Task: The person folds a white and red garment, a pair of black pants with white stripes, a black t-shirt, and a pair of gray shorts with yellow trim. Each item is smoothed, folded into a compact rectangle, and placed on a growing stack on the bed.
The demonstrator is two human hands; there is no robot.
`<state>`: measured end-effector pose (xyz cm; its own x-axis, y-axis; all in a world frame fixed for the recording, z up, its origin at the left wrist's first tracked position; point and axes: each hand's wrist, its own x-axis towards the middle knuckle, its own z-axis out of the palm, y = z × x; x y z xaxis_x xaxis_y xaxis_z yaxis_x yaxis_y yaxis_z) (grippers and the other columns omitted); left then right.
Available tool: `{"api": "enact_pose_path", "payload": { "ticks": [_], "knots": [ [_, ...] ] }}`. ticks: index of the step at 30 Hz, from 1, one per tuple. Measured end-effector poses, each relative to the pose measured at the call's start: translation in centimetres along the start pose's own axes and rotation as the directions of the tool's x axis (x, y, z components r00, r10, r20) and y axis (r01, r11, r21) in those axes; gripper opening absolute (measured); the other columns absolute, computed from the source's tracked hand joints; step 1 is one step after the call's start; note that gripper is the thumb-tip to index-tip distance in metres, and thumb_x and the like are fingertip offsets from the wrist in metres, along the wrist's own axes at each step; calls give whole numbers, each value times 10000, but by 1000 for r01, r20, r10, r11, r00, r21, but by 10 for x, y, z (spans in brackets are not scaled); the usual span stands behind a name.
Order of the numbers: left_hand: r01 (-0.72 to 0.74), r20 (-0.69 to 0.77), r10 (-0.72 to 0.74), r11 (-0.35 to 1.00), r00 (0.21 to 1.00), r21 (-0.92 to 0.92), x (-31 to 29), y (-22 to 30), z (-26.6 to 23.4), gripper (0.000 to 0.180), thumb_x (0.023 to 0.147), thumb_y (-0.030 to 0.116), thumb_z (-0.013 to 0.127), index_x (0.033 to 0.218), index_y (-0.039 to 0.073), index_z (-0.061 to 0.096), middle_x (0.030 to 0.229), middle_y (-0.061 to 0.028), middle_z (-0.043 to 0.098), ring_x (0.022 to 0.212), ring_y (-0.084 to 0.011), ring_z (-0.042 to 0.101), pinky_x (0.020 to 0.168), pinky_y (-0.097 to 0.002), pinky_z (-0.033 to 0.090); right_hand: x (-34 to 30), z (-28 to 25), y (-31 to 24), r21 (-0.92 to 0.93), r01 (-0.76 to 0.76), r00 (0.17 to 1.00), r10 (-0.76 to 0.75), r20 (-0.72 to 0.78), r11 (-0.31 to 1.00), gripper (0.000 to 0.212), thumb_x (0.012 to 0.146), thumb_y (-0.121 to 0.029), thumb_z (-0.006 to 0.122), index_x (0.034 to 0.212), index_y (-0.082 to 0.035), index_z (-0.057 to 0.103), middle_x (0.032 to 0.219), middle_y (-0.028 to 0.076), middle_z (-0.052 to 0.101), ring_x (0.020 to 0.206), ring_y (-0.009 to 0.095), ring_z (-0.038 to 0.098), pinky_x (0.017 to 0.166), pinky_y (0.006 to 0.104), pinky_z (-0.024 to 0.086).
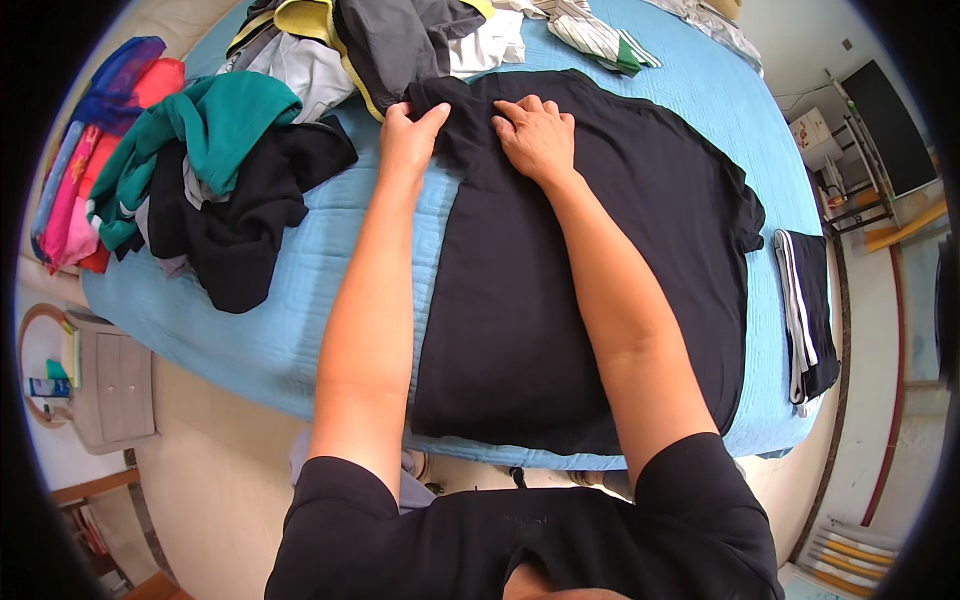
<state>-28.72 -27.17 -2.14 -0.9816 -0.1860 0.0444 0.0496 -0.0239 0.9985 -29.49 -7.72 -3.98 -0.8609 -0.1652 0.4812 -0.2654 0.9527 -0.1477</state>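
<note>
A black T-shirt [520,300] lies spread on the light blue bedcover, its hem toward me. My left hand [405,145] is closed on the shirt's left sleeve at the far left, thumb on top of the bunched cloth. Palm down on the upper part of the shirt, just right of that sleeve, rests my right hand [540,142]. Its fingers are slightly bent and apart, their tips touching the fabric. Small creases run through the cloth between both hands.
Left on the bed [270,350] is a heap with a green garment [235,115] and a black garment [235,240]. Dark grey clothing with yellow trim [400,45] lies at the far side. Folded black-and-white clothes [808,315] sit by the right edge. A grey cabinet [115,385] stands at left.
</note>
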Motion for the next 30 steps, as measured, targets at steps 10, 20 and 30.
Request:
{"api": "enact_pose_path", "payload": {
  "ticks": [10,20,30],
  "knots": [
    [-38,203,102,955,974,-295,17,-3,4,234,865,103,716,1064,-14,677,990,-54,704,859,-136,653,764,-292,523,17,15,-5,-74,-6,1000,6,-1,997,470,949,-492,534,1332,-239,636,1255,56,605,1173,257,538,935,444,388],
    [-66,406,35,996,913,65,16,10,-9,417,790,140,783,1137,7,594,908,-39,657,767,-138,614,588,-307,492,20,29,5,-54,51,999,-50,15,997,502,990,-449,470,1442,-237,523,1538,14,462,1450,261,362,1094,499,280],
    [45,369,41,974,929,-223,18,3,-19,333,817,29,672,1144,-19,634,1027,-37,690,889,-140,651,798,-288,535,20,27,5,-36,18,998,-16,53,999,503,998,-450,450,1452,-247,521,1547,8,453,1456,257,356,1124,510,253]
  ]
}}
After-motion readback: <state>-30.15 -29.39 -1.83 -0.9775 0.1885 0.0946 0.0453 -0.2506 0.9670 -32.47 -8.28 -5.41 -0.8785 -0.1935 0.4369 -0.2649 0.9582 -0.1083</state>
